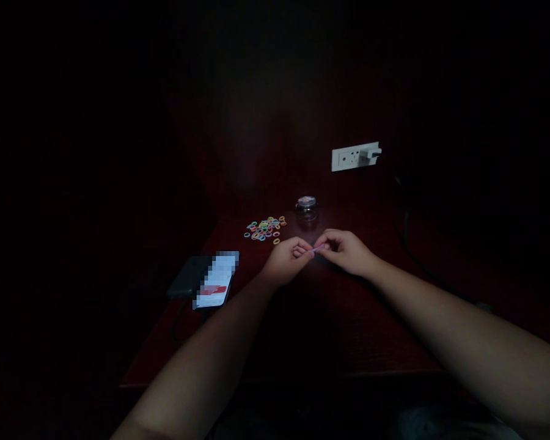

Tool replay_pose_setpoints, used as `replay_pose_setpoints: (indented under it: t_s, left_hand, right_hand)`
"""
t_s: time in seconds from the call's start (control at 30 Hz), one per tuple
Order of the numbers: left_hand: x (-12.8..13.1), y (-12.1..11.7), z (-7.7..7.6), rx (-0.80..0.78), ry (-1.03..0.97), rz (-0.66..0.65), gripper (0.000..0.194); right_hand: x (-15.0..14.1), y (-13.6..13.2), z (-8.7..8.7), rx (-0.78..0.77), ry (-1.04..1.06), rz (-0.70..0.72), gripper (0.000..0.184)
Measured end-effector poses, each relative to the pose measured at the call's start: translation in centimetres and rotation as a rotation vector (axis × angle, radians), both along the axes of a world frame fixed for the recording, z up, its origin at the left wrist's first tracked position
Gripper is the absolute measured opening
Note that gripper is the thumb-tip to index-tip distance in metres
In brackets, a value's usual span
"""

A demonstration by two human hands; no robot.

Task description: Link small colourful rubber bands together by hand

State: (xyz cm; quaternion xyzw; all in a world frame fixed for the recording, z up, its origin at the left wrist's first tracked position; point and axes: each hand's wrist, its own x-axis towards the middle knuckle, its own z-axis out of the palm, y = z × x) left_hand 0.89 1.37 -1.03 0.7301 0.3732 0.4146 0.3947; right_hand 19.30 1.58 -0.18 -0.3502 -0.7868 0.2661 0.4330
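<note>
Between my two hands a small purple hair tie (319, 248) is stretched into a thin line. My left hand (288, 259) pinches one end of it with thumb and fingertips. At the other end, the thumb and forefinger of my right hand (346, 249) are closed on it. Just beyond my left hand lies a loose pile of hair ties (264, 228) in many colours. Behind my hands stands a small clear round jar (307, 208) with a lid on top.
A lit phone (217, 280) lies at the left, against a dark power bank (189, 276). The dark red table (339, 342) ends at a front edge below my arms. On the wall is a white socket (348, 157) with a plug (371, 154); a cable (406, 220) hangs at the right.
</note>
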Motion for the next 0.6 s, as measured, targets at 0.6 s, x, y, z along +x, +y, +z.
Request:
replay_pose_setpoints:
  t_s: [0.6]
  left_hand:
    - [-0.08, 0.15, -0.07, 0.002, 0.021, 0.060, 0.016]
  right_hand:
    - [0.19, 0.56, -0.27, -0.146, 0.094, -0.040, 0.021]
